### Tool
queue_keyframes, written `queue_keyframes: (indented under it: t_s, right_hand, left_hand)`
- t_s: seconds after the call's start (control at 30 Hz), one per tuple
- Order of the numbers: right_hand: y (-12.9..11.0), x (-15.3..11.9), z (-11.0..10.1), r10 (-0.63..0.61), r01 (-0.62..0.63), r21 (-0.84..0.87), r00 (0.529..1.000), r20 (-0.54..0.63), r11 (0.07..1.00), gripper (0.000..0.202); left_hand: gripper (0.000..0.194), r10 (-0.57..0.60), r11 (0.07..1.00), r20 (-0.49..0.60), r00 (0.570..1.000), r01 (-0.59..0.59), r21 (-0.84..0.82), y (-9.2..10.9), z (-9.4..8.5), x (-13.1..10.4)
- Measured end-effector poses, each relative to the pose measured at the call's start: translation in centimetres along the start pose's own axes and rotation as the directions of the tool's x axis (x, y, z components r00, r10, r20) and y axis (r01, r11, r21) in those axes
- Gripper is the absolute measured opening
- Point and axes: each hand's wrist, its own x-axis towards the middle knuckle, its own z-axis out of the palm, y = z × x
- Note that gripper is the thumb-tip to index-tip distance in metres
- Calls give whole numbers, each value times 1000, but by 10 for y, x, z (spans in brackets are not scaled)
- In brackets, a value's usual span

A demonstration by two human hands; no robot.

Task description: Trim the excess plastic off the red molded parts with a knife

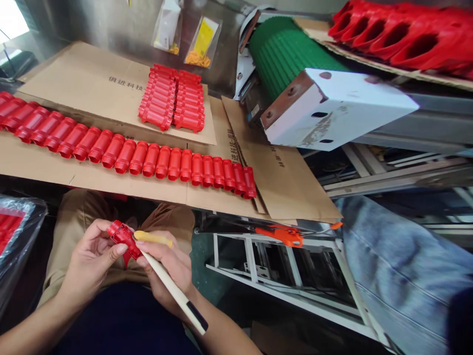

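Observation:
My left hand [90,264] pinches one end of a red plastic tubular part [123,239] above my lap. Its thumb lies along the near side of the part. My right hand [168,268] is closed around a slim tool with a cream handle [166,281] and a black band near its rear end. The tool's front tip is hidden between my fingers and the red part. A yellow finger cot [153,238] covers one finger of my right hand, close to the part. Fingertips of my right hand also touch the part's lower end.
A long row of red parts [136,158] lies on cardboard [162,190], with two stacked groups [172,98] behind. Small bags with yellow bits [201,44] lie farther back. A green conveyor belt [291,49], orange-handled scissors [281,235] and another person's denim leg [399,266] are right.

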Motion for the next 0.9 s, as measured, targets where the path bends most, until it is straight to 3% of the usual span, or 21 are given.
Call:
queue_keyframes:
  t_s: [0.13, 0.33, 0.57, 0.9]
  right_hand:
    - [0, 1, 2, -68, 68, -37, 998, -1, 997, 24]
    - [-2, 2, 2, -73, 73, -45, 997, 6, 996, 23]
    - [-5, 1, 6, -59, 59, -66, 998, -8, 996, 25]
    - [-8, -2, 8, -12, 11, -20, 997, -70, 1000, 25]
  left_hand:
    - [19, 44, 998, 44, 998, -47, 51, -4, -6, -3]
    - [17, 87, 991, 88, 992, -95, 93, -4, -5, -3]
    - [15, 90, 991, 73, 993, -97, 96, -1, 2, -1]
    - [19, 111, 990, 49, 993, -115, 77, -13, -3, -6]
